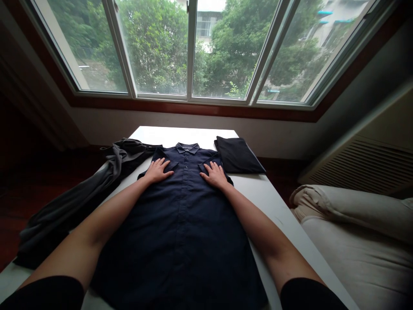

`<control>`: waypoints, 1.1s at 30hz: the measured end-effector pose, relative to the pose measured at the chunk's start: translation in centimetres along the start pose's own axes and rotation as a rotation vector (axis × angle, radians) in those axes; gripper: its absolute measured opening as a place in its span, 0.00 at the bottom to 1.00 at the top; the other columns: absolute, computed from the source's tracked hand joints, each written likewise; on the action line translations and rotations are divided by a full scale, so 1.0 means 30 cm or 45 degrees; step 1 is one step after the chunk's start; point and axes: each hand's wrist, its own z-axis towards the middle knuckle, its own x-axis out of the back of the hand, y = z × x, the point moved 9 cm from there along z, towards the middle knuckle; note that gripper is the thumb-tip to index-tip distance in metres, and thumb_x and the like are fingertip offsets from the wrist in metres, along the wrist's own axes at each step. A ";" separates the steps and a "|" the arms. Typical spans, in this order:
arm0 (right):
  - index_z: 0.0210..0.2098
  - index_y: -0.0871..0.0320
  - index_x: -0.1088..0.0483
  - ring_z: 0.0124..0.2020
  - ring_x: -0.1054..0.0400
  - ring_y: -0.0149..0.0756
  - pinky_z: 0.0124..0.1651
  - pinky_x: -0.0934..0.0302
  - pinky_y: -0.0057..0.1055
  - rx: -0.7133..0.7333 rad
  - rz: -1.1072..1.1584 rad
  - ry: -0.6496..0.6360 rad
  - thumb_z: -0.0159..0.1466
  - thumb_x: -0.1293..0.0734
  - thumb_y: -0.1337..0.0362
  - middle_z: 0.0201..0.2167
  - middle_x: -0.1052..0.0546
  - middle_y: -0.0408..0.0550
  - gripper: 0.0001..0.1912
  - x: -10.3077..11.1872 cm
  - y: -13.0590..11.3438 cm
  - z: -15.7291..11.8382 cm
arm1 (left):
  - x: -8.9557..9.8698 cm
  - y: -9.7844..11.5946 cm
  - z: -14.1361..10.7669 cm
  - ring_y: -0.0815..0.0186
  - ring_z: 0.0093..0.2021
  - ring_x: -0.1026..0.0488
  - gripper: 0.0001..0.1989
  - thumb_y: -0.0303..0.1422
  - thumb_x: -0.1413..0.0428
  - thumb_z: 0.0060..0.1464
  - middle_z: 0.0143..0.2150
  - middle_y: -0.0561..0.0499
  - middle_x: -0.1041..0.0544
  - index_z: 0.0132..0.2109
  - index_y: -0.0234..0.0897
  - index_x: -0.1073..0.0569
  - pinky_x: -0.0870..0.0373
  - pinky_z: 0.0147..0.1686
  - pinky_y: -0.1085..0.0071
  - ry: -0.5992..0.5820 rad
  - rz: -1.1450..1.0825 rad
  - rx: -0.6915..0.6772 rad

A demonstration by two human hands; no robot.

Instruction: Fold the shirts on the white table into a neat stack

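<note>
Shirt: the navy shirt (183,224) is laid face up along the middle of the desk (274,206), its collar (187,147) pointed at the far edge.
Sleeves: both are turned in over the upper front, cuffs angled towards the placket.
Body: spread at full length, no crosswise fold seen; the hem is lost in shadow.
Grip: left hand (157,171) and right hand (214,174) are pressed palm-down on the shirt, fingers spread, nothing clasped.
Far right corner: a folded black cloth (238,155) is set down.
Left edge: a grey garment (80,189) is draped over it.
Room: daylight is let in by a wide window (155,47); pale cushions (361,245) are placed at right.
</note>
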 end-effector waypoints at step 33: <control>0.72 0.52 0.40 0.76 0.55 0.47 0.74 0.62 0.47 0.007 0.012 0.122 0.73 0.42 0.43 0.75 0.44 0.55 0.33 0.042 -0.010 0.001 | 0.330 -0.467 -0.096 0.39 0.52 0.23 0.18 0.38 0.40 0.50 0.39 0.39 0.19 0.46 0.33 0.24 0.23 0.47 0.52 0.619 -0.920 1.015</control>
